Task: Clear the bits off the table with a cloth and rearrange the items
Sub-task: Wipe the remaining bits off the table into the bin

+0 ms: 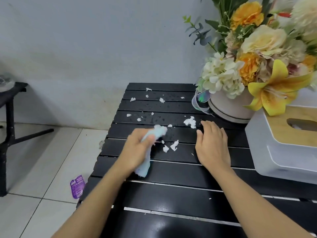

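Observation:
A black slatted table point(171, 174) carries several white paper bits, the largest clump point(190, 121) near the middle and two more point(174, 145) just right of my left hand. My left hand point(137, 150) is shut on a pale blue cloth point(157, 132), which sticks out above and below my fist and looks blurred. My right hand point(212, 145) rests flat on the table with fingers apart, holding nothing, just below the largest clump. Smaller bits point(161, 100) and water drops dot the far slats.
A round pot of artificial flowers point(229, 107) stands at the table's far right. A white tissue box with a wooden lid point(283, 148) sits in front of it. On the tiled floor lies a purple wrapper point(77, 186); a black stand point(8, 117) is at left.

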Demonstrator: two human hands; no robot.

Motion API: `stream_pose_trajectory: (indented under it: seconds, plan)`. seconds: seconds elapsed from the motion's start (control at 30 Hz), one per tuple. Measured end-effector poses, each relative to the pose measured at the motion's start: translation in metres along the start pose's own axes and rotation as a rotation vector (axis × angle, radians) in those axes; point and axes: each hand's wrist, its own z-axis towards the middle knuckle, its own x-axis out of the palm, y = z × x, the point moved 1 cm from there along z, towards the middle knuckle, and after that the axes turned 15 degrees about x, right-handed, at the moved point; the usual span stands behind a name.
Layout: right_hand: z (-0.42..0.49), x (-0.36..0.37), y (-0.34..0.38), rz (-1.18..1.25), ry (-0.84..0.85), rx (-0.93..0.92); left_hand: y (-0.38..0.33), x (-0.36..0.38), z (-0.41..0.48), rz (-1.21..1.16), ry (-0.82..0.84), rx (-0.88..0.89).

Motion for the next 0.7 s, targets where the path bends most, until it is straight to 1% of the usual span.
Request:
stream_pose_trajectory:
  seconds: [0.03,0.07,0.1,0.13,0.17,0.2,0.27,0.33,0.4,0.43,0.47,0.5,0.53,0.57,0.6,0.63,0.7]
  plan:
    - [0.000,0.000,0.000,-0.004,-0.002,0.000,0.008,-0.018,0.008,-0.014,-0.091,-0.018]
    - [0.000,0.001,0.001,-0.007,-0.002,0.001,0.024,-0.035,0.019,0.040,-0.192,-0.053]
    - [0.000,0.001,0.001,-0.010,-0.002,0.002,0.041,-0.048,0.028,0.179,-0.272,-0.106]
    - [0.001,0.002,0.001,-0.012,-0.006,0.003,0.056,-0.055,0.032,0.393,-0.286,-0.173]
    - [0.000,0.002,0.001,-0.016,-0.013,0.003,0.069,-0.051,0.033,0.607,-0.261,-0.220]
    - [0.000,0.003,0.002,-0.021,-0.020,0.002,0.075,-0.039,0.032,0.757,-0.247,-0.226]
    - [0.000,0.003,0.001,-0.027,-0.030,0.005,0.063,-0.006,0.020,0.906,-0.217,-0.148]
    - [0.001,0.003,0.002,-0.033,-0.022,0.013,0.033,0.029,0.001,0.890,-0.164,0.017]
    - [0.001,0.004,0.003,-0.043,-0.013,0.017,0.009,0.054,-0.023,0.689,-0.014,0.153]
    - [0.002,0.003,0.002,-0.045,-0.010,0.022,-0.001,0.054,-0.026,0.535,0.074,0.168]
    - [0.002,0.002,0.002,-0.046,-0.009,0.024,-0.005,0.044,-0.022,0.381,0.103,0.169]
    - [0.002,0.002,0.002,-0.046,-0.008,0.026,-0.004,0.030,-0.014,0.264,0.089,0.176]
    - [0.002,0.002,0.001,-0.047,-0.006,0.026,0.003,0.015,-0.005,0.196,0.042,0.174]
    - [0.002,0.002,0.002,-0.050,-0.002,0.025,0.016,-0.003,0.009,0.216,-0.041,0.150]
    - [0.002,0.002,0.002,-0.054,0.002,0.024,0.033,-0.023,0.024,0.271,-0.122,0.080]
    - [0.003,0.002,0.002,-0.059,0.001,0.022,0.051,-0.038,0.035,0.372,-0.160,0.001]
    - [0.003,0.003,0.002,-0.065,-0.002,0.020,0.077,-0.045,0.042,0.644,-0.161,-0.129]
